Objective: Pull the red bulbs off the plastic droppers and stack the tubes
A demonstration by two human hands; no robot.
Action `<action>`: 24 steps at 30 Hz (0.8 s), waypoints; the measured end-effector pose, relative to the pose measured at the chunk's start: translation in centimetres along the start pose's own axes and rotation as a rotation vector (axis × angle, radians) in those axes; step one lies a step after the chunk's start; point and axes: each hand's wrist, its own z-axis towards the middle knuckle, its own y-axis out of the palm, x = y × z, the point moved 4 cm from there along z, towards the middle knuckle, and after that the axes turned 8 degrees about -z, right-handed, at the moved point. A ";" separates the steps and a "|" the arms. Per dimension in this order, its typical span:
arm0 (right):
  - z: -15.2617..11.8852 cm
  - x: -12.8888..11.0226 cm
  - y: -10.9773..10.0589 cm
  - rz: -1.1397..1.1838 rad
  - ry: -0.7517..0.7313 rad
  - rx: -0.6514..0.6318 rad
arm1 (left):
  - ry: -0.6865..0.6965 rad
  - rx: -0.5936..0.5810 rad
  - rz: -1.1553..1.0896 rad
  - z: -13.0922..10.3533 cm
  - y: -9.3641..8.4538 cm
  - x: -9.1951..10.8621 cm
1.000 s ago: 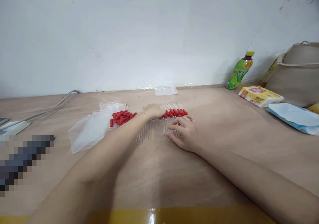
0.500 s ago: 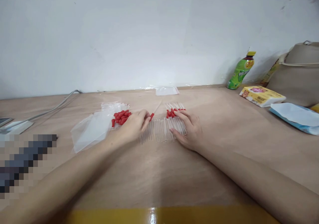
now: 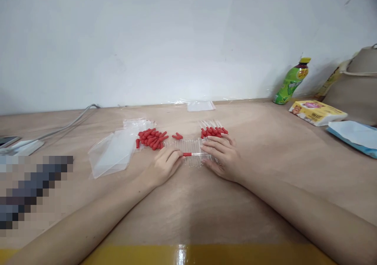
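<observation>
My left hand (image 3: 167,163) pinches a red rubber cap (image 3: 187,154) fitted on a clear thin tube (image 3: 198,154), which lies level above a row of clear tubes (image 3: 191,144). The tube's other end reaches my right hand (image 3: 225,157), whose fingers are spread over the right part of the row. A pile of red caps (image 3: 151,138) sits left of the row, and a few loose caps (image 3: 177,136) lie behind it. Several tubes with red caps (image 3: 212,131) stand grouped beyond my right fingers, caps toward me.
Clear plastic bags (image 3: 112,153) lie at the left, with a grey cable (image 3: 70,125) beyond. A small bag (image 3: 201,106) is near the wall. At right are a green bottle (image 3: 291,82), a yellow tissue pack (image 3: 317,112), a blue-white packet (image 3: 355,135) and a beige bag (image 3: 356,94).
My left hand has moved nearer, turning the capped tube from slanted to level. My right fingers have drawn back from the capped group. The view has shifted slightly.
</observation>
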 end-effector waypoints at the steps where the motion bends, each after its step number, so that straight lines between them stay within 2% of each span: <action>1: 0.0 0.0 0.1 -0.001 -0.003 -0.010 | 0.006 -0.001 -0.012 0.0 0.0 0.1; 6: 0.1 -0.3 0.4 0.014 -0.039 -0.037 | 0.009 0.036 -0.050 0.3 -0.3 0.7; 9: 0.2 -0.6 0.3 0.034 -0.062 -0.050 | -0.006 -0.009 -0.039 0.8 -0.2 0.9; 12: 0.3 -0.9 0.3 0.060 -0.087 -0.056 | 0.047 -0.080 -0.031 1.2 0.1 1.2; 18: 0.1 -1.2 0.7 0.104 -0.101 -0.073 | 0.095 -0.044 -0.058 1.3 0.3 1.7; 24: -0.2 -1.5 1.1 0.208 -0.152 -0.049 | 0.109 -0.087 -0.116 1.2 0.4 1.9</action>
